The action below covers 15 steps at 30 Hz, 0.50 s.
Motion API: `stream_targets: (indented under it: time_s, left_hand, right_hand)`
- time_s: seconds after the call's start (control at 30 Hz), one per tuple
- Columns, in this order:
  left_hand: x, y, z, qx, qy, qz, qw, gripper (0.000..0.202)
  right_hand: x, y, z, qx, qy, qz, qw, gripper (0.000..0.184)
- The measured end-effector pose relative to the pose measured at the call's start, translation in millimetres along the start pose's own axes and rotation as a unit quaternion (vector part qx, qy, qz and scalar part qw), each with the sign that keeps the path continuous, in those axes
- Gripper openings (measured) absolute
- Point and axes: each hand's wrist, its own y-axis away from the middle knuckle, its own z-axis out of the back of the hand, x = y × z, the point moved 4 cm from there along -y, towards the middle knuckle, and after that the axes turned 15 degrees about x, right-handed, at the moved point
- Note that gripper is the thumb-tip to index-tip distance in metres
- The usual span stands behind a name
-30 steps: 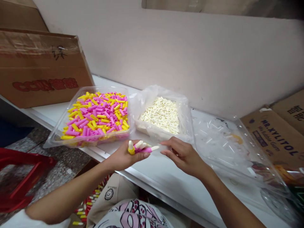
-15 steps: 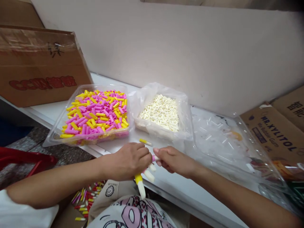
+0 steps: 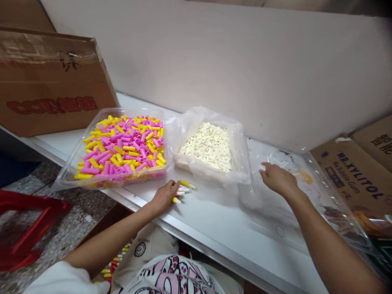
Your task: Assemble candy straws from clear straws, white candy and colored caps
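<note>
My left hand (image 3: 165,197) rests low over the table edge, closed around several yellow and pink tubes with white tips (image 3: 177,200). One yellow white-tipped tube (image 3: 187,184) lies on the table just beyond its fingertips. My right hand (image 3: 279,178) is over a clear plastic tray (image 3: 260,222) of small transparent pieces (image 3: 268,159). Its fingers are drawn together, and what they hold, if anything, is hidden. To the left stands a clear tub (image 3: 69,175) full of pink and yellow tubes (image 3: 128,147). Beside it, a plastic-lined tub (image 3: 241,169) holds small white pieces (image 3: 208,145).
A cardboard box (image 3: 52,85) stands at the back left, and another printed box (image 3: 352,175) is at the right. The wall (image 3: 214,61) rises behind the table. A red stool (image 3: 33,228) is on the floor at left. White-tipped tubes lie below the table edge.
My hands have come apart. The left hand moved slightly left and down onto the table with the tubes; the right hand moved right and away, over the tray of transparent pieces.
</note>
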Motion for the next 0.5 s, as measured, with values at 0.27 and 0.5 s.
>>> stream_targets:
  time_s: [0.27,0.5]
  left_hand:
    - [10.1,24.9,13.2,-0.085,0.315,0.039,0.944,0.018]
    - [-5.8,39.2,20.2,-0.015,0.579,0.046,0.814,0.036]
  right_hand:
    - [-26.8,-33.7,-60.9,0.163,0.064,0.072,0.982,0.027]
    - [-34.4,-17.5,-58.6,0.162,-0.044,0.096,0.981,0.031]
